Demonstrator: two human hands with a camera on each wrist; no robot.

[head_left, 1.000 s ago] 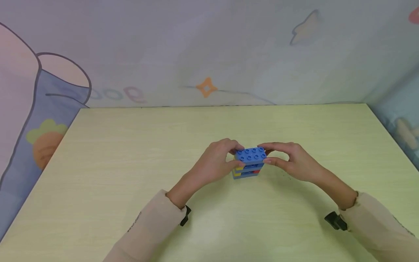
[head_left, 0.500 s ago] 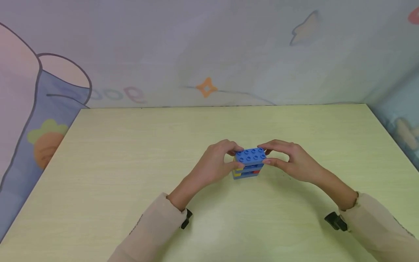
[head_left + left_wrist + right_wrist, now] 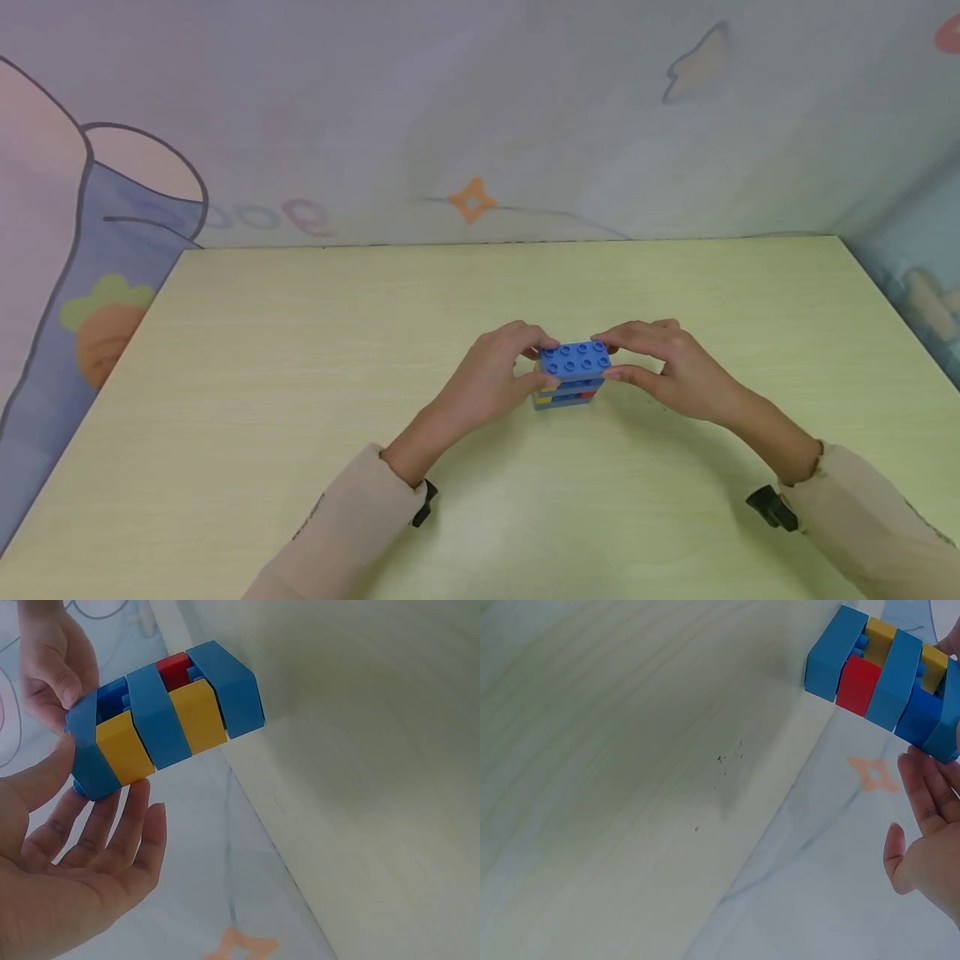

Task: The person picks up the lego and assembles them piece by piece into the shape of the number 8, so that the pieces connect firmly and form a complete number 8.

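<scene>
While the left hand sits at the left end of the block stack, its thumb presses the near side and its curled fingers reach over to the top blue brick, so it grips that end. From the left wrist view, the same hand shows a thumb laid against the end of the stack and its other fingers spread loosely beside it.

At the middle of the pale wooden table, the stack stands upright between both hands. Its layers run blue at the bottom, then yellow and red, blue, a further layer with yellow and blue pieces, and the studded blue brick on top. Behind the table hangs a wall with pastel cartoon drawings.

On the right end, the right hand pinches the top brick, thumb low on the near side and fingers curled over the far edge. Seen from the right wrist, that hand touches the end of the stack with its fingertips.
</scene>
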